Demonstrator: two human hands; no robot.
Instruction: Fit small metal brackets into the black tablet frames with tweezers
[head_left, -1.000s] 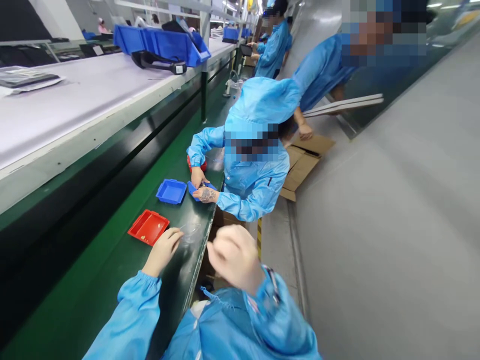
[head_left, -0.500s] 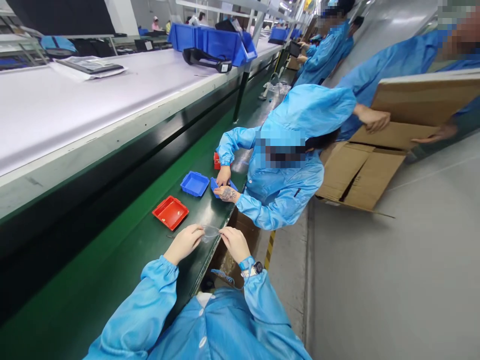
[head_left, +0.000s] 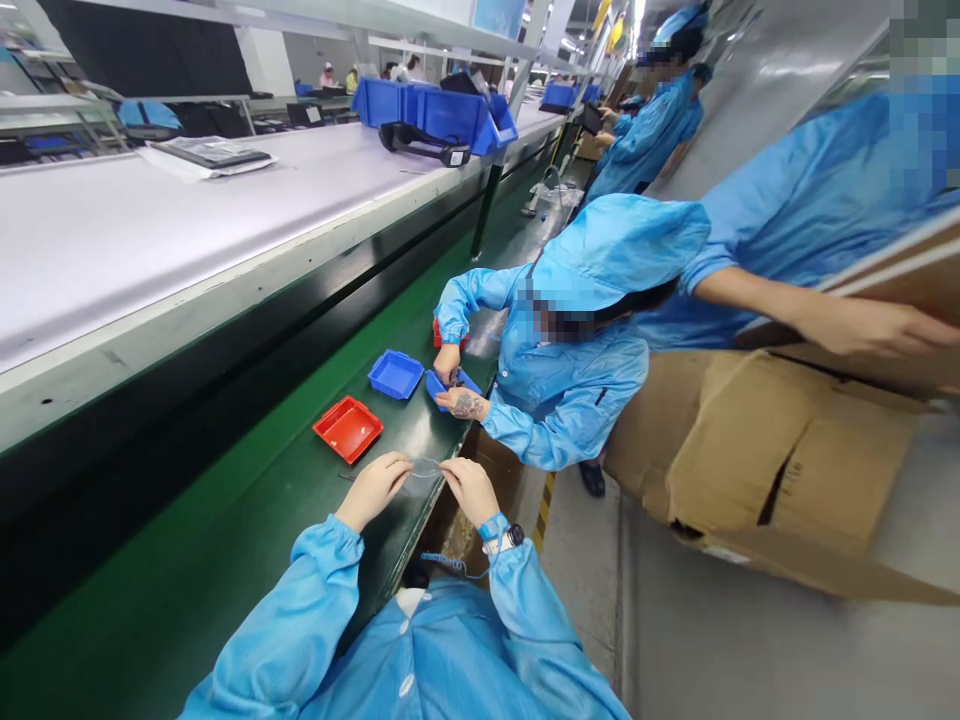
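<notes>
A shallow red plastic tray (head_left: pixel 347 429) lies on the green conveyor belt (head_left: pixel 247 500) just beyond the left hand's fingers (head_left: pixel 396 468); a shallow blue plastic tray (head_left: pixel 395 373) lies farther beyond.

Factory assembly line, green conveyor belt (head_left: pixel 247 500), blue-gowned workers (head_left: pixel 570 370), parts trays (head_left: pixel 347 429)

Green conveyor belt (head_left: pixel 225 520), white upper shelf (head_left: pixel 150 230), grey floor (head_left: pixel 750 650); bright lights far back, possibly windows.
</notes>
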